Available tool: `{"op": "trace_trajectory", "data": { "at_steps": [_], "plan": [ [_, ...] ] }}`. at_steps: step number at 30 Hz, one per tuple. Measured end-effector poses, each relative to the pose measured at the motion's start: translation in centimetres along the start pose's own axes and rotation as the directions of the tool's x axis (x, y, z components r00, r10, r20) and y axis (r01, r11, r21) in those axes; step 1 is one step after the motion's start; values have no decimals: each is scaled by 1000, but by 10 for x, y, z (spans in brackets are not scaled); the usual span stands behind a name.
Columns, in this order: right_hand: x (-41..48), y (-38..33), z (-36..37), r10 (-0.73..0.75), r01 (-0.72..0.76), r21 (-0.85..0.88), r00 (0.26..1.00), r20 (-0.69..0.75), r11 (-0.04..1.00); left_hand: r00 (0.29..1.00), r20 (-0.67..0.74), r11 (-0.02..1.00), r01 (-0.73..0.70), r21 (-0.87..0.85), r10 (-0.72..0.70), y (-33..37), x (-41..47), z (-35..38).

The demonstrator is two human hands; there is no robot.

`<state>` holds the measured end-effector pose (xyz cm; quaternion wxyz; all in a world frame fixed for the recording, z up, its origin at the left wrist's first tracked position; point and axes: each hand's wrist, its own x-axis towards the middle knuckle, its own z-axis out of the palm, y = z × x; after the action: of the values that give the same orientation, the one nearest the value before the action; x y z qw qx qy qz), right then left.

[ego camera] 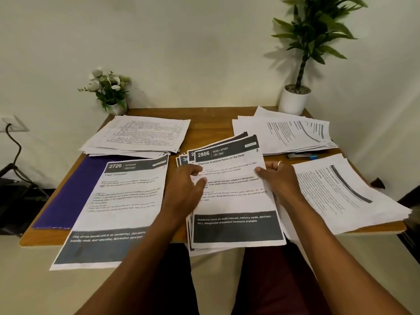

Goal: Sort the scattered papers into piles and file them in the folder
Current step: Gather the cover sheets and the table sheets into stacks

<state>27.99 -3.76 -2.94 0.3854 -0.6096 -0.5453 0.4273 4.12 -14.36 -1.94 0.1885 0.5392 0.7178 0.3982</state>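
Found white printed-paper piles [141, 135] at 11, 1, 3 o'clock on wooden desk [204, 123]. Pinched centre dark-headed sheet stack [236, 201] with right hand [278, 177]; left hand [185, 183] on it, grip unclear. Judged purple folder [75, 189], 9 o'clock, unfilled.

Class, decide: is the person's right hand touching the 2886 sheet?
Touching. Head view: the thumb of the right hand lies on the right edge of the 2886 sheet.
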Motion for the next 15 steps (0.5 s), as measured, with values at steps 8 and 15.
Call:
{"op": "trace_trajectory", "data": {
  "at_steps": [8,15],
  "plan": [
    [-4,2,-10,-117,116,-21,991,-72,993,981,-172,993,79,-87,-93,-4,-6,48],
    [3,8,-9,-58,26,239,990,130,971,960,-172,918,142,-371,-219,-6,-5,42]
  ]
}}
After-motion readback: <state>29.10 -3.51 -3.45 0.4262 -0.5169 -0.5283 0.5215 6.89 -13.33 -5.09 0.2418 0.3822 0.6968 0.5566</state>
